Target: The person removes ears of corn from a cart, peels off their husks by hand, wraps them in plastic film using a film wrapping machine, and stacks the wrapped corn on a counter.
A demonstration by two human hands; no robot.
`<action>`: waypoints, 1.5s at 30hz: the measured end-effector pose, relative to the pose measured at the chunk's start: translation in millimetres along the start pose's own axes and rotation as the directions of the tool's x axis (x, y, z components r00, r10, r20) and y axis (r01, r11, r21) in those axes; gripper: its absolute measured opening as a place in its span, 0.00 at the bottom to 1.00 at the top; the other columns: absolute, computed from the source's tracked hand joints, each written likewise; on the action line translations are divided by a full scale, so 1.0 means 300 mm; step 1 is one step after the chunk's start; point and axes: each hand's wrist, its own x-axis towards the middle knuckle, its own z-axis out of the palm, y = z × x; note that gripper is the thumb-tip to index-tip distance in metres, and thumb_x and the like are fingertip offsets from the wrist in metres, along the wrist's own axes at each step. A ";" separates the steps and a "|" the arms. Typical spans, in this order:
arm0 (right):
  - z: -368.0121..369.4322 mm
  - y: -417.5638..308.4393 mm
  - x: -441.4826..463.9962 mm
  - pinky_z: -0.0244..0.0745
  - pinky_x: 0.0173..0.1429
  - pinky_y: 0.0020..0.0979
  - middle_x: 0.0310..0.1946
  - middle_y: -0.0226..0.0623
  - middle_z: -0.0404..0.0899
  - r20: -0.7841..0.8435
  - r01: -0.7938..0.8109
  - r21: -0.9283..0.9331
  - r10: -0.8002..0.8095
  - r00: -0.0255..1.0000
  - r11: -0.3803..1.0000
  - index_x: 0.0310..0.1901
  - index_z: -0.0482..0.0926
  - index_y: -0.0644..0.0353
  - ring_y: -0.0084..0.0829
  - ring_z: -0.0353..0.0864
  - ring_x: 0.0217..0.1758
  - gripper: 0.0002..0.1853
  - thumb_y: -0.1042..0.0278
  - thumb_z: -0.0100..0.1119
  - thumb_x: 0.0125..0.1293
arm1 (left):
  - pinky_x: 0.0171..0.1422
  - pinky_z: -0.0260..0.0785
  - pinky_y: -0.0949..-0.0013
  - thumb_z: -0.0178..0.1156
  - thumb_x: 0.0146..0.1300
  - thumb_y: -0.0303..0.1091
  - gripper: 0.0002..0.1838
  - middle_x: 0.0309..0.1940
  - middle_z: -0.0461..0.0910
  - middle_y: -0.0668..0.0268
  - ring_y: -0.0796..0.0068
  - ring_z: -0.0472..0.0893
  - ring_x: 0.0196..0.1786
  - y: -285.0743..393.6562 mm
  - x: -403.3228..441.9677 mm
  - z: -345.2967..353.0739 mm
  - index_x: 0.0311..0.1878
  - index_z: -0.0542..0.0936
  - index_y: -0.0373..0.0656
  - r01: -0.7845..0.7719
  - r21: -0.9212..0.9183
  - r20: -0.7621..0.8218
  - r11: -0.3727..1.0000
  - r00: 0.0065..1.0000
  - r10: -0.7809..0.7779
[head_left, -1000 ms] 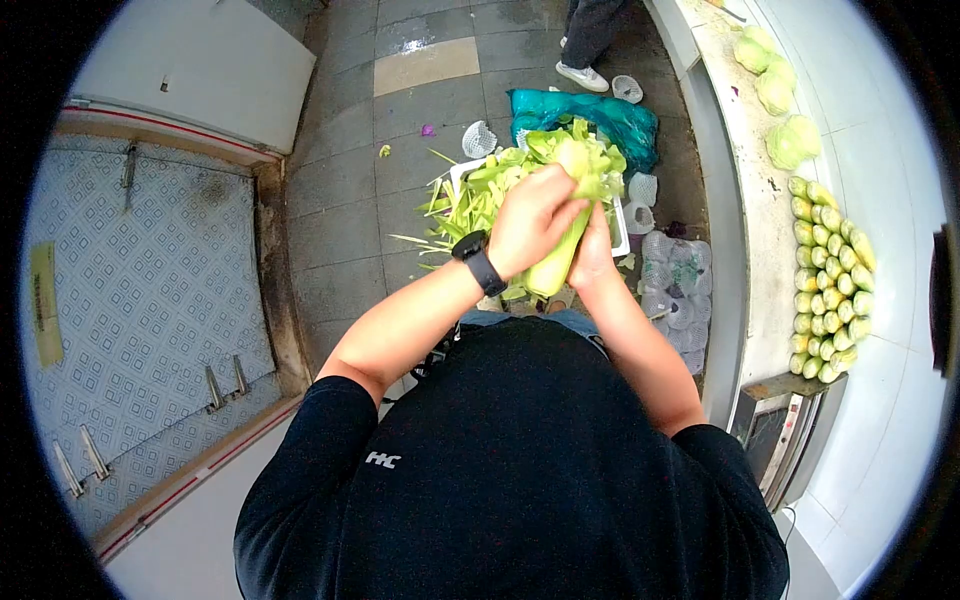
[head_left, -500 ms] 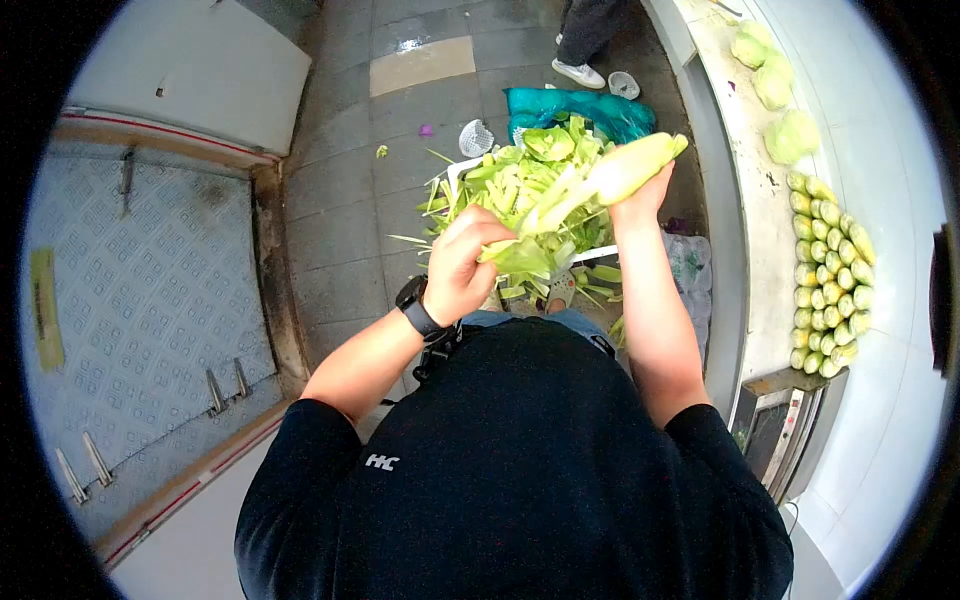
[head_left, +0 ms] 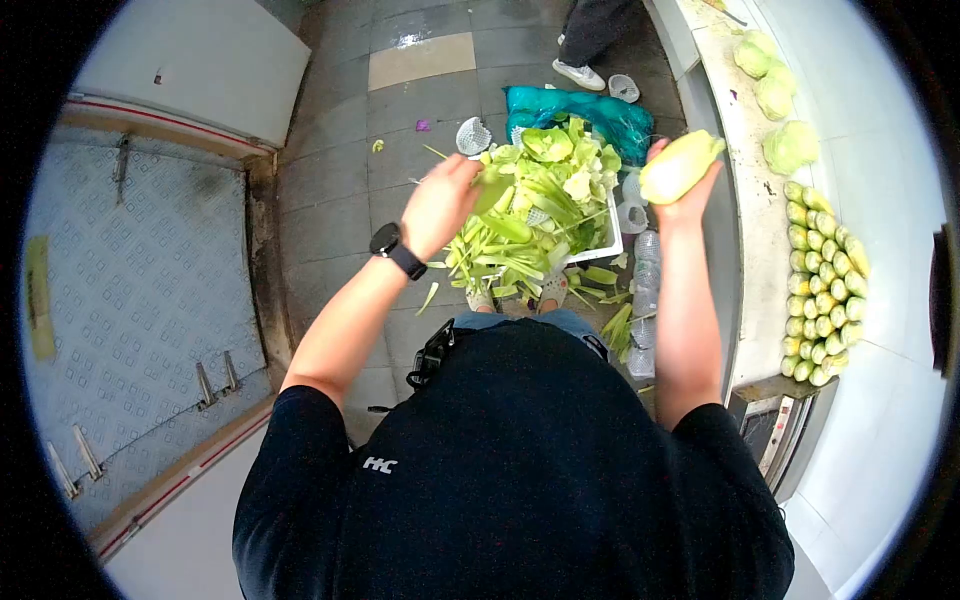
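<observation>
My right hand [head_left: 690, 200] is wrapped round an ear of corn [head_left: 682, 167], which still wears a smooth pale green husk and tilts up to the right. My left hand [head_left: 442, 205], a dark watch on its wrist, is over the left side of the heap, its fingers closed on a green husk leaf [head_left: 490, 190] smeared by motion. Below both hands, a heap of husks and leaves [head_left: 545, 205] overfills a white crate [head_left: 612, 245] on the floor, with some strips fallen around my feet.
On the right counter lie a stack of corn ears [head_left: 825, 290] and several cabbages [head_left: 790, 147]. Behind the crate is a teal net bag [head_left: 590, 115]. White foam net sleeves [head_left: 473, 136] lie on the floor. Another person's shoe [head_left: 579, 75] is at the back.
A husk leaf has come away from the ear. My left hand has moved up and left with it, while my right hand has carried the ear to the right.
</observation>
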 end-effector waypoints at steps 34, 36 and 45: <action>0.008 0.428 -0.316 0.67 0.28 0.29 0.24 0.29 0.73 -0.195 -0.076 -0.618 -0.058 0.979 0.783 0.39 0.76 0.62 0.22 0.70 0.24 0.15 0.59 0.48 0.78 | 0.58 0.75 0.64 0.63 0.64 0.22 0.26 0.50 0.77 0.62 0.69 0.79 0.51 0.223 0.029 0.084 0.62 0.64 0.39 0.076 -0.929 -0.211 0.361 0.693 -0.690; -0.012 0.418 -0.315 0.63 0.24 0.27 0.22 0.27 0.68 -0.335 -0.125 -0.503 -0.059 0.941 0.855 0.41 0.73 0.58 0.22 0.66 0.20 0.12 0.59 0.48 0.78 | 0.60 0.74 0.62 0.64 0.64 0.22 0.25 0.49 0.77 0.62 0.67 0.79 0.51 0.170 0.040 0.065 0.61 0.65 0.40 -0.025 -0.922 -0.328 0.386 0.580 -0.745; 0.222 0.079 -0.462 0.74 0.28 0.26 0.30 0.30 0.76 0.348 0.480 -0.148 -0.408 0.844 0.865 0.42 0.73 0.54 0.23 0.77 0.29 0.10 0.57 0.50 0.77 | 0.59 0.76 0.51 0.62 0.68 0.32 0.22 0.53 0.77 0.58 0.57 0.81 0.53 -0.264 0.056 -0.178 0.61 0.68 0.38 -0.233 -0.942 -0.288 0.240 0.201 -0.936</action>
